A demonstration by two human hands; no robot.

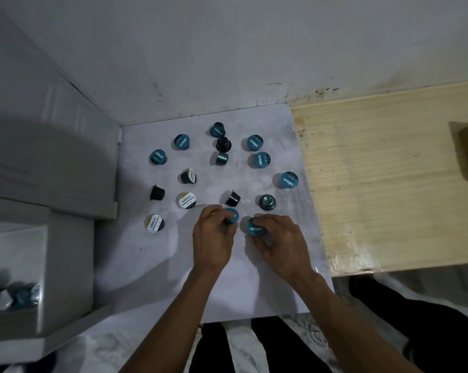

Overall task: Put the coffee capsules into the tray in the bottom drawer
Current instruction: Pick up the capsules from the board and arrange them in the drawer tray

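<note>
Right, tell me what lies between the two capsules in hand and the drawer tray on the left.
Little blocks the way. The left hand and right hand each grip a blue-lidded capsule. Toward the drawer tray, a white-lidded capsule sits on the white board; lifting over it clears the drawer's wall.

Teal-lidded capsules [254,142] dot the pale grey counter [275,130]; white-and-yellow lids [187,201] at nine o'clock; light wood-grain board [388,170] at three o'clock.
</note>
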